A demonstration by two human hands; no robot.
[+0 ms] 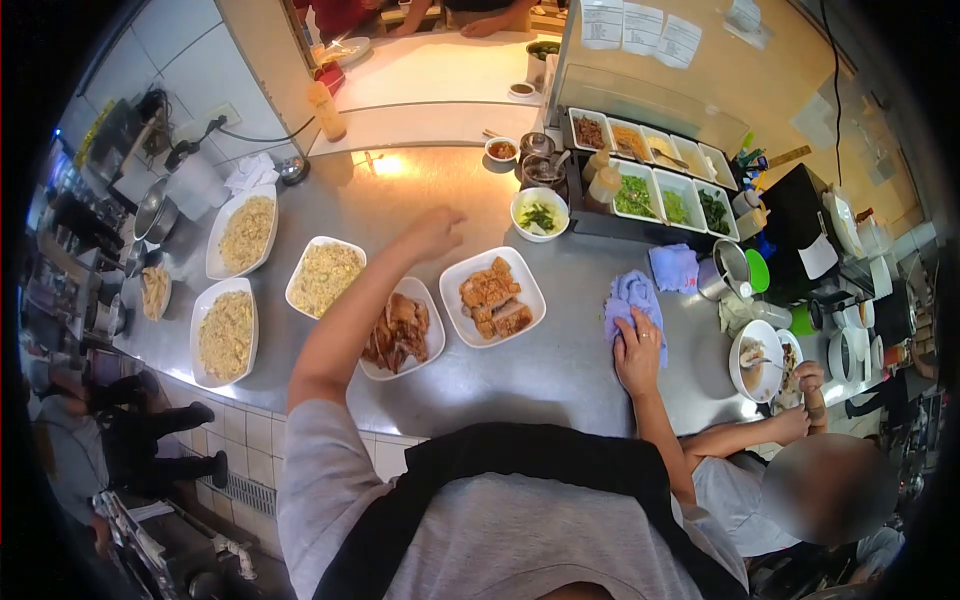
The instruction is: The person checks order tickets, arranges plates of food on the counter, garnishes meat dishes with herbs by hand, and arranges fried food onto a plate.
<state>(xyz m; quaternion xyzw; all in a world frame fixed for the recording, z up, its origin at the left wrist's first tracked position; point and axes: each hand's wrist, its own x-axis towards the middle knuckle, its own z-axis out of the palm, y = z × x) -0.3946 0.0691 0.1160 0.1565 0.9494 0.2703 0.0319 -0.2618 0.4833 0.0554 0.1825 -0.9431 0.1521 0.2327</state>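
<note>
My left hand (437, 232) reaches over the steel counter, above the white dishes, its fingers stretched out and nothing visible in them. Below it, my forearm partly covers a dish of dark glazed meat (400, 330). Just right of that is a square white dish of sliced fried cutlet (495, 297). A white dish of fried rice (327, 277) lies left of my forearm. At the right, my right hand (638, 350) presses on a bunched purple cloth (632, 295), fingers curled on it. A second folded purple cloth (674, 268) lies just beyond.
Two more rice dishes (225, 332) stand at the left. A bowl with greens (540, 214) sits near a rack of topping trays (678, 207). A co-worker's hand (793, 425) is near a white bowl (757, 358) at the right. Other people stand behind the pass shelf (430, 75).
</note>
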